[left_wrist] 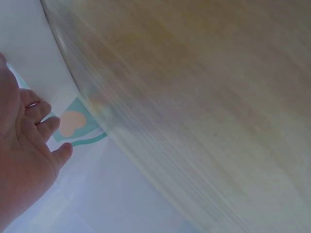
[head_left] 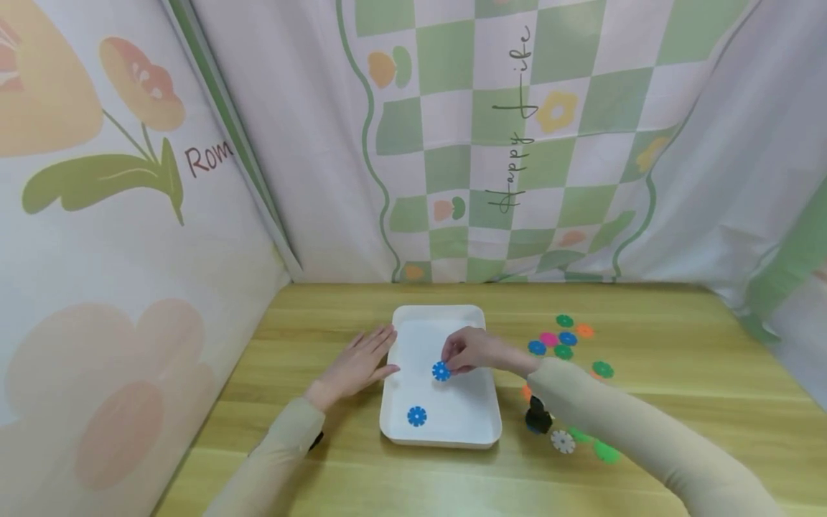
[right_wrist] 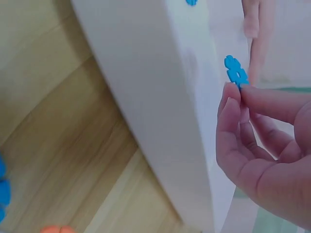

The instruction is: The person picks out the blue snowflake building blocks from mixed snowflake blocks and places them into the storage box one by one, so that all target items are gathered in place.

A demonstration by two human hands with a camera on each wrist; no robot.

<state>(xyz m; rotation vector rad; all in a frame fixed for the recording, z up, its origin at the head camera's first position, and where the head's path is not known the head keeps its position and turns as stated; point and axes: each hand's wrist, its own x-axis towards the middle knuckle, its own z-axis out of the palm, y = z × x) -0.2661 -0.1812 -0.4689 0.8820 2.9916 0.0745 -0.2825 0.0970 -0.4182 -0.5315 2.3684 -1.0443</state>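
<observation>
Over the white tray (head_left: 466,416), my right hand (head_left: 470,350) pinches a blue snowflake disc (head_left: 441,371) between thumb and forefinger. The right wrist view shows that blue disc (right_wrist: 236,71) tilted nearly edge-on, above the fingertips of the right hand (right_wrist: 267,141). A second blue snowflake disc (head_left: 416,416) lies flat on the tray floor, near its front left corner. My left hand (head_left: 357,365) rests at the tray's left rim with fingers straight and thumb spread. In the left wrist view the left hand (left_wrist: 29,141) shows at the left side, fingers extended.
Right of the tray, loose discs lie on the wooden table (head_left: 336,474): green (head_left: 603,370), pink (head_left: 548,339), orange (head_left: 584,330), black (head_left: 538,420), white (head_left: 563,441) and bright green (head_left: 606,452). My right forearm passes over some. A printed curtain (head_left: 446,165) hangs behind the table.
</observation>
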